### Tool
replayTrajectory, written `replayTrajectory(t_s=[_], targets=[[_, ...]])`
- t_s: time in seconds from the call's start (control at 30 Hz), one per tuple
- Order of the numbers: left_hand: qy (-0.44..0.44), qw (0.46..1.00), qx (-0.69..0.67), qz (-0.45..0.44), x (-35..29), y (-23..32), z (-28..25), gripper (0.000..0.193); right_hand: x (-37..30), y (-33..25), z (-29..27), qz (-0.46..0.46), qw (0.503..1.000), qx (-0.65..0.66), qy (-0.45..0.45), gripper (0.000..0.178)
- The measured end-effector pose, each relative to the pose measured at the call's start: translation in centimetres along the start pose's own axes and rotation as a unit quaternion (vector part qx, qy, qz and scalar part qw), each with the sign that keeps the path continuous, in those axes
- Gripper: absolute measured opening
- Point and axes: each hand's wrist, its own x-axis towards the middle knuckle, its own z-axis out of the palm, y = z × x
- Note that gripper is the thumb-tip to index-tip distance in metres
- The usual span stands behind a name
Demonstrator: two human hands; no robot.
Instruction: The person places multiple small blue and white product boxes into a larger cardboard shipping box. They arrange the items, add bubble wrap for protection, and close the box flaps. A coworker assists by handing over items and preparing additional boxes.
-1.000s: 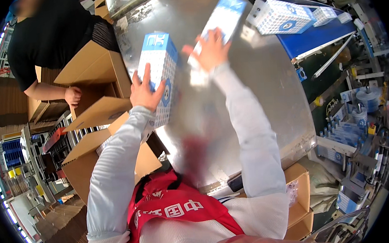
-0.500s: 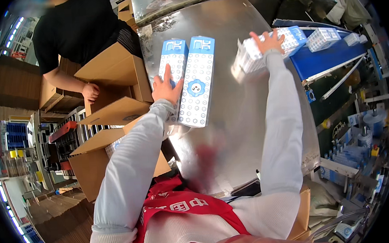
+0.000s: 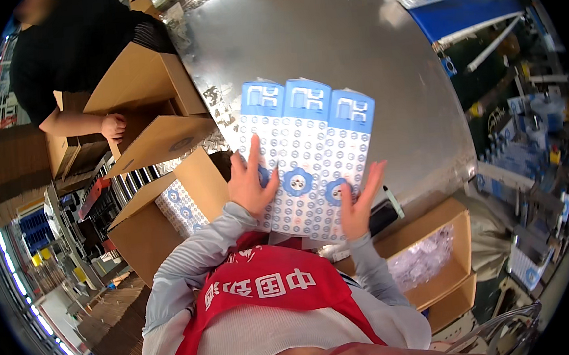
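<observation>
Three long white cartons with blue tops and small round prints stand side by side, touching, near my body: a left carton [image 3: 261, 123], a middle carton [image 3: 302, 150] and a right carton [image 3: 348, 150]. My left hand [image 3: 248, 183] clasps the left carton, its fingers spread over the front. From the other side my right hand [image 3: 360, 205] presses on the right carton, thumb on its face and fingers along its edge. The row is held between both hands. Whether its lower end rests on the metal table [image 3: 419, 122] is hard to tell.
An open cardboard box [image 3: 136, 231] at my left contains similar cartons. Beyond it, a co-worker's hand [image 3: 113, 127] grips another open box [image 3: 183, 142]. A blue conveyor [image 3: 464, 16] carries more cartons at far right. A box of clear plastic pieces [image 3: 461, 244] sits near right.
My right hand has brought a carton from the conveyor side to the other two. All three are now together and closer to me, with both hands around them. My view has shifted too.
</observation>
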Motion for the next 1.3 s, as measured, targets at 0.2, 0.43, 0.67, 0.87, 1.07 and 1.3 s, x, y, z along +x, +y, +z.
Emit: replayTrajectory(t_s=[0.2,0.43,0.67,0.87,1.07,1.3], targets=[[-0.290,0.833,-0.448,-0.147,6.0,-6.4,-0.7,0.083,6.5,3.2,-3.9,0.222,0.922,0.064,-0.312,0.051],[-0.339,0.815,-0.447,-0.147,6.2,-8.9,-0.7,0.077,6.4,5.7,-3.2,0.159,0.947,0.030,-0.278,0.048],[-0.232,0.784,-0.575,-0.016,-0.8,-7.3,-8.0,0.067,0.7,0.8,-1.8,0.027,0.967,0.185,-0.173,0.062],[-0.139,0.856,-0.482,0.126,-10.0,-12.9,-26.6,0.071,-11.0,-5.0,5.2,-0.091,0.923,0.177,-0.330,0.073],[-0.242,0.901,-0.351,0.077,-15.0,-25.0,-36.1,0.067,-15.8,-11.7,12.1,0.104,0.539,-0.124,-0.826,0.043],[0.117,0.969,0.091,0.200,-22.9,-39.2,-20.5,0.059,-16.0,-12.0,24.9,-0.194,0.892,-0.242,-0.329,0.046]])
